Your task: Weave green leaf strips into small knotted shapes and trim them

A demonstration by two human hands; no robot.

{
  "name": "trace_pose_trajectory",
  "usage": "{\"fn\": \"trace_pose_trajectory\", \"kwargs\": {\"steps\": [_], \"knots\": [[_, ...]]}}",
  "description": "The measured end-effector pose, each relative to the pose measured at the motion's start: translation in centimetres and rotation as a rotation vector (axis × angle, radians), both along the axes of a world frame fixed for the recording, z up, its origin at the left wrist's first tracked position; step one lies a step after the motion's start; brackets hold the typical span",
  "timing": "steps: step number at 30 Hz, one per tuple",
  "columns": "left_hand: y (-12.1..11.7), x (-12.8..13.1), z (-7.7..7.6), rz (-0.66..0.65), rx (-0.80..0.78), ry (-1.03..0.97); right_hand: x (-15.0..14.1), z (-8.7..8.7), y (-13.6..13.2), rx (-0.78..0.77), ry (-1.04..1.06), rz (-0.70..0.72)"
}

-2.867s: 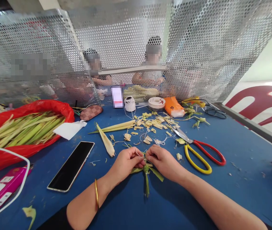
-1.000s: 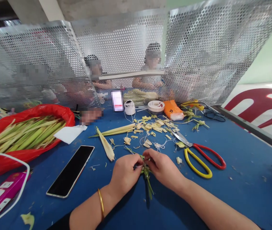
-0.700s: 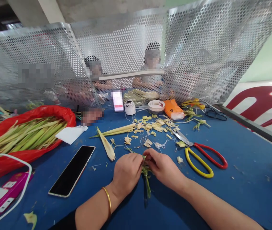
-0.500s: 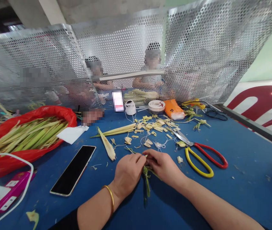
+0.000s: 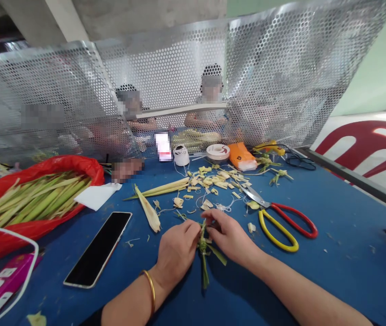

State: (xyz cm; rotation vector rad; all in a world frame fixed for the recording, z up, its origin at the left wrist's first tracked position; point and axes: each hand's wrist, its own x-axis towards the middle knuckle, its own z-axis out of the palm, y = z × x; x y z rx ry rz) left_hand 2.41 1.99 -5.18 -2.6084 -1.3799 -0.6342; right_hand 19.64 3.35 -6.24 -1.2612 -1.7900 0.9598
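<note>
Between my hands is a small figure woven from green leaf strips [image 5: 203, 246], its strip ends hanging down toward me and one strip sticking out to the right. My left hand [image 5: 179, 244] is closed on its left side, thumb and fingers pinched together. My right hand [image 5: 225, 233] pinches it near the top from the right, fingertips bent. What exactly lies under the fingertips is hidden. Right of my right hand lie scissors [image 5: 267, 206] with one red and one yellow handle, blades parted. Leaf scraps [image 5: 213, 181] and bits of white thread [image 5: 225, 208] are scattered just beyond my hands.
On the left are a black-screened phone [image 5: 99, 249], a red bag [image 5: 43, 231] of long leaves and a purple power strip [image 5: 12, 280]. A thread spool [image 5: 181, 156], tape roll [image 5: 218, 151] and orange tissue pack [image 5: 242, 156] stand before a perforated screen [image 5: 166, 68], with people behind it.
The view has shifted slightly. My fingers have moved a little apart at the top, so more of the woven leaf figure and its right-hand strip shows.
</note>
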Motion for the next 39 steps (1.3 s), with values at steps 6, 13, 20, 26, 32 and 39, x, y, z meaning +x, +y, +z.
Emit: {"fn": "trace_pose_trajectory", "kwargs": {"steps": [6,13,20,26,32,39], "knots": [[-0.1,-0.1,-0.1,-0.001,-0.009,-0.049,0.1,0.3,0.2,0.046,-0.011,0.048],[-0.2,-0.2,0.3,0.007,-0.124,-0.082,0.6,0.5,0.2,0.086,-0.150,0.058],[-0.6,-0.2,1.2,0.023,-0.249,-0.143,0.9,1.1,-0.1,0.113,-0.307,0.155],[-0.4,-0.8,1.1,0.128,-0.401,-0.178,1.4,1.6,-0.1,0.059,-0.404,0.169],[0.2,-1.1,1.1,0.004,-0.655,-0.613,1.2,1.7,-0.2,0.041,-0.510,0.168],[0.4,-0.8,1.0,-0.097,-0.976,-0.793,1.1,1.8,-0.4,0.037,-0.517,0.150]]}}
